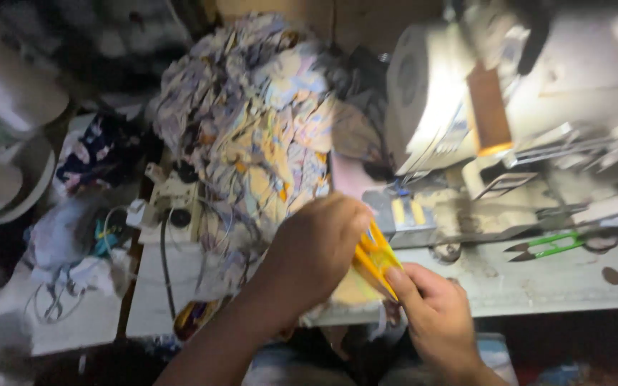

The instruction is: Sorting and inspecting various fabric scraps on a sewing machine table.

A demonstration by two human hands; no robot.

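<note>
both hands, left hand [320, 246] and right hand [434, 314], pinch the yellow fabric piece [375, 259] held between their closed fingertips.

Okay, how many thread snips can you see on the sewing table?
1: green-handled thread snips lie on the table, right of the sewing machine. More may be hidden under the fabric pile; the picture is blurred.

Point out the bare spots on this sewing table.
Bare tabletop lies below the green snips, right of the right hand. Crowded: the printed fabric heap behind the left hand, both hands pinching a yellow piece, and the sewing machine.
</note>
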